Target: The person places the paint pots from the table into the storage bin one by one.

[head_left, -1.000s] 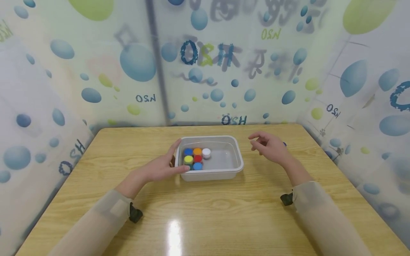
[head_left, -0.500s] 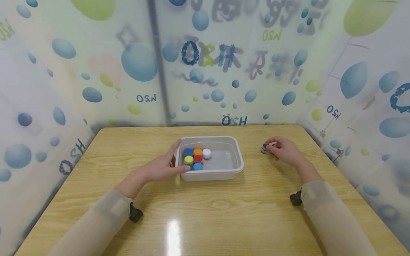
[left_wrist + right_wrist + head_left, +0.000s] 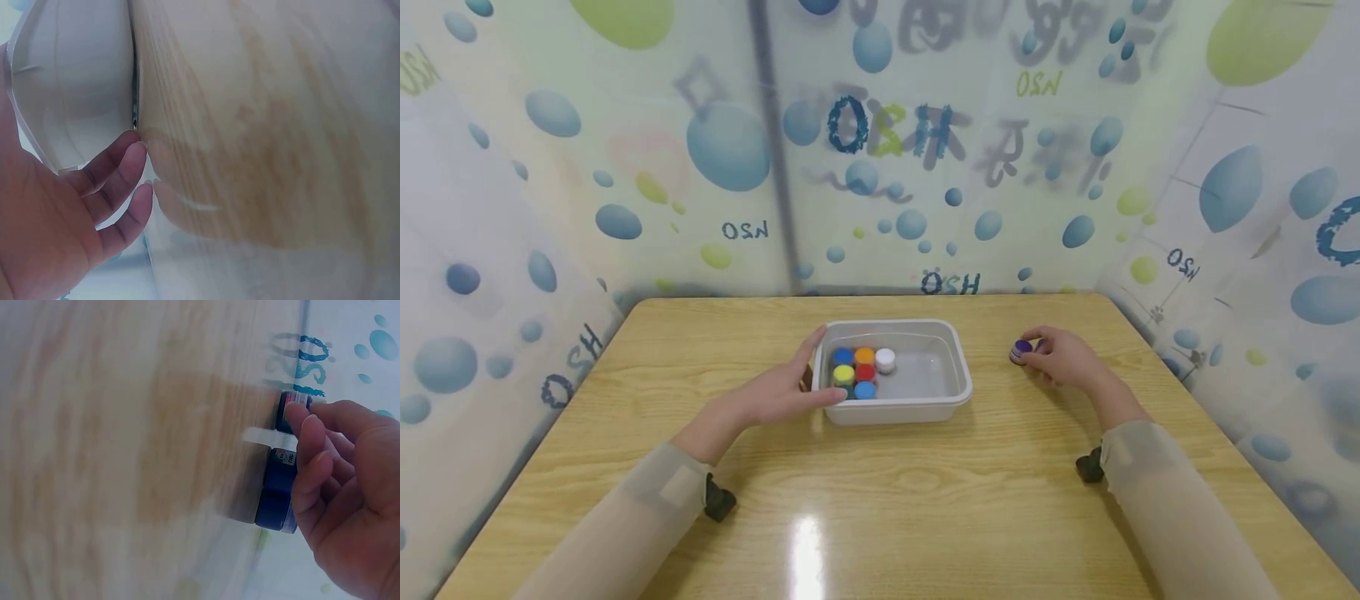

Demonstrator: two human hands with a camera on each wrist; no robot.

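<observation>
A white plastic box (image 3: pixel 925 412) stands on the wooden table. My left hand (image 3: pixel 782 387) rests against its left end, thumb straight along the near rim and index finger at the far corner. In the left wrist view the other fingers (image 3: pixel 128 165) reach down beside the box wall near the tabletop. To the right of the box, my right hand (image 3: pixel 1063 357) pinches a small purple-lidded pot (image 3: pixel 1020 352) between thumb and index finger. The right wrist view shows this pot (image 3: pixel 294 412) by the fingertips, with dark blue pots (image 3: pixel 275 494) just beyond the curled fingers.
Several small pots with coloured lids, among them a yellow one (image 3: pixel 844 374), a red one (image 3: pixel 865 372) and a white one (image 3: pixel 885 360), sit in the left part of the box. Patterned curtains (image 3: pixel 880 167) hang around the table (image 3: pixel 880 500).
My right hand has moved right from beside the box and now has its fingers at the purple-lidded pot. The left hand and the box stay in place.
</observation>
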